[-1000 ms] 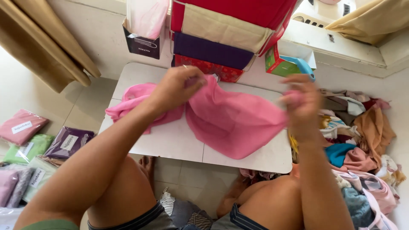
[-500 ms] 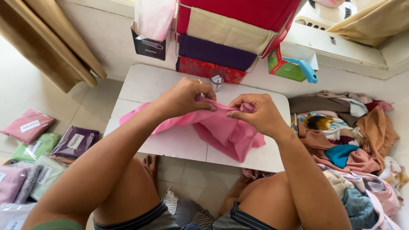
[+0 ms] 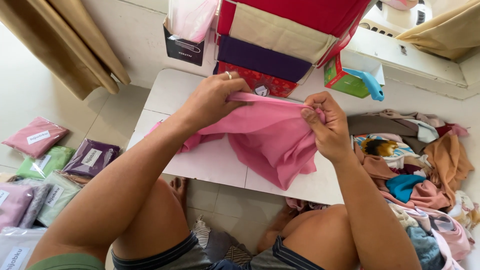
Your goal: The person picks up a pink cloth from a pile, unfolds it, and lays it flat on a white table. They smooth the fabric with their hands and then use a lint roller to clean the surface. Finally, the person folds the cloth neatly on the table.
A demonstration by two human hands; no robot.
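A pink cloth (image 3: 265,137) hangs over a low white table (image 3: 210,165), stretched between both hands. My left hand (image 3: 212,100), with a ring on one finger, grips the cloth's upper edge at the left. My right hand (image 3: 327,125) pinches the same edge at the right. The cloth's lower part drapes onto the table top, and its left end trails toward the table's left edge.
Stacked fabric boxes (image 3: 280,45) in red, cream and purple stand at the table's back. A green box (image 3: 345,80) sits beside them. Loose clothes (image 3: 420,165) pile at the right. Bagged cloths (image 3: 50,165) lie on the floor at the left. A tan curtain (image 3: 65,45) hangs at upper left.
My hands came together from wide apart, folding the pink cloth, then moved apart again with the top edge stretched between them.
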